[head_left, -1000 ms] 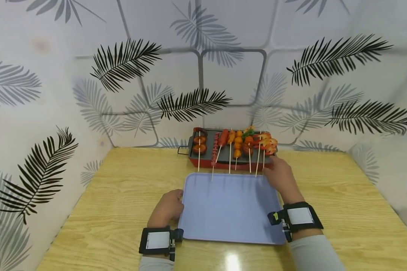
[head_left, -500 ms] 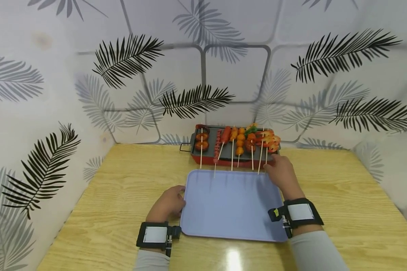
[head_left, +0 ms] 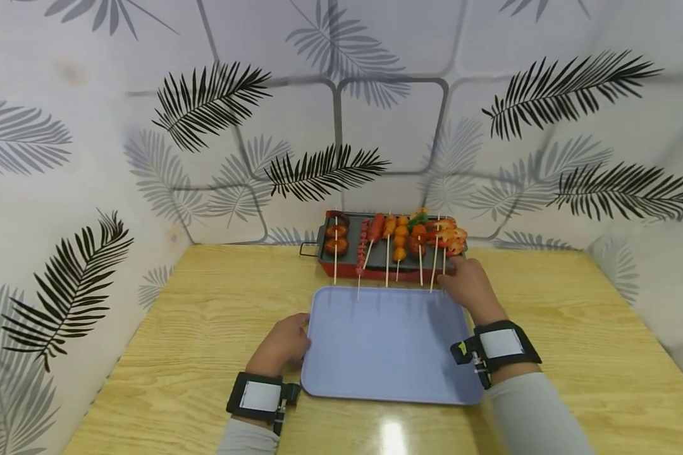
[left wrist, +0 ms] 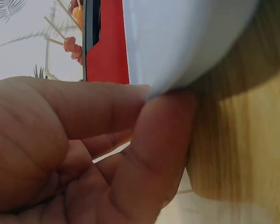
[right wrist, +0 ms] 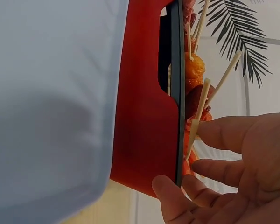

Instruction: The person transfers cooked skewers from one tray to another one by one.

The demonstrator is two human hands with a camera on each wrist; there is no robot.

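Early stage, I'd say: skewers (head_left: pixel 399 232) on grill (head_left: pixel 347 270), none on tray (head_left: pixel 389 354). Left hand (head_left: pixel 283 344) pinches tray rim; right hand (head_left: pixel 470 289) loosely spread by shrimp skewers (head_left: pixel 451 235).

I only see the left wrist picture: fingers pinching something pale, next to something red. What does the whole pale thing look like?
Observer: The head view shows a bluish rectangular tray with rounded corners.
Visitor: And what's all that red?
Observer: The side of a small grill; you're missing the wire handle at its left end.
Visitor: Where's the other hand?
Observer: The right hand is at the grill's right end, close to the orange prawns; whether it grips anything, I can't tell.
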